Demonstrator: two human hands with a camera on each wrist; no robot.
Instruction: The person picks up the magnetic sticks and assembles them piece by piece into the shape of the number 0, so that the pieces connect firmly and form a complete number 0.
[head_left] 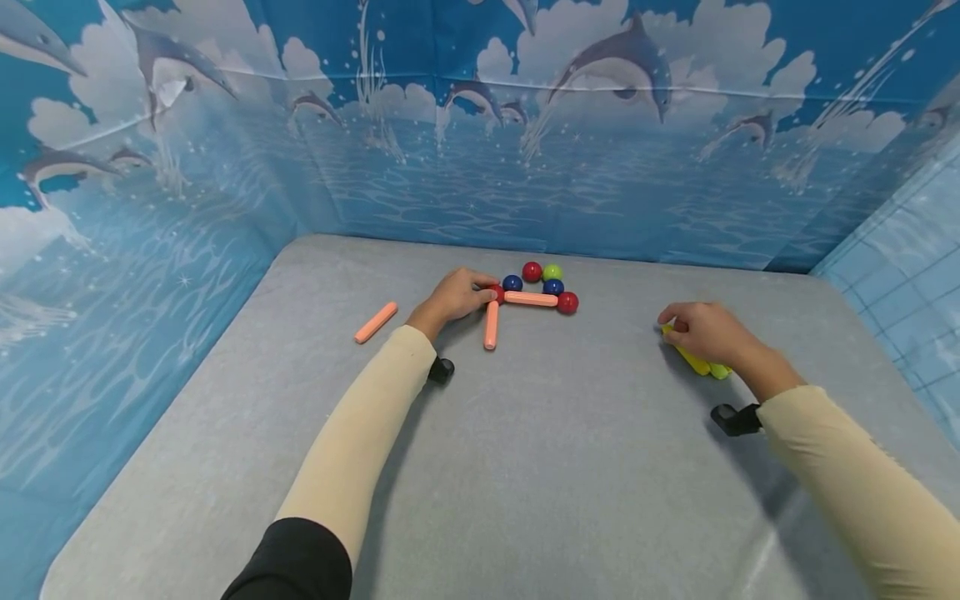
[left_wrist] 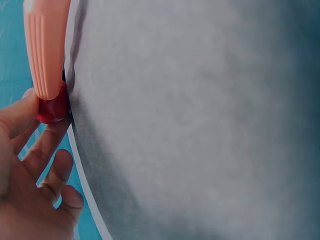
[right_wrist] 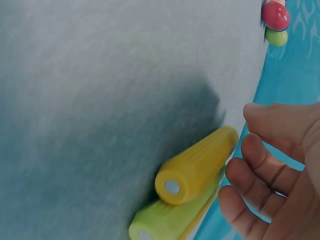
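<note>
My left hand (head_left: 455, 293) pinches a red ball (left_wrist: 54, 109) between thumb and fingers. An orange ridged stick (head_left: 491, 325) points from that ball toward me. A second orange stick (head_left: 531, 298) runs rightward from it to another red ball (head_left: 567, 302). On the right, my right hand (head_left: 705, 332) hovers over a yellow stick (right_wrist: 197, 165) and a light green stick (right_wrist: 175, 215) lying side by side. Its fingers are loosely bent, with a gap between thumb and fingertips and nothing held, as the right wrist view shows. Silvery discs cap these sticks' ends.
Behind the orange stick sit two blue balls (head_left: 553, 287), a red ball (head_left: 532, 272) and a green ball (head_left: 552, 272). A loose orange stick (head_left: 376, 323) lies left of my left hand. The grey table (head_left: 570, 467) meets a dolphin-patterned blue curtain (head_left: 480, 192) at its back and sides.
</note>
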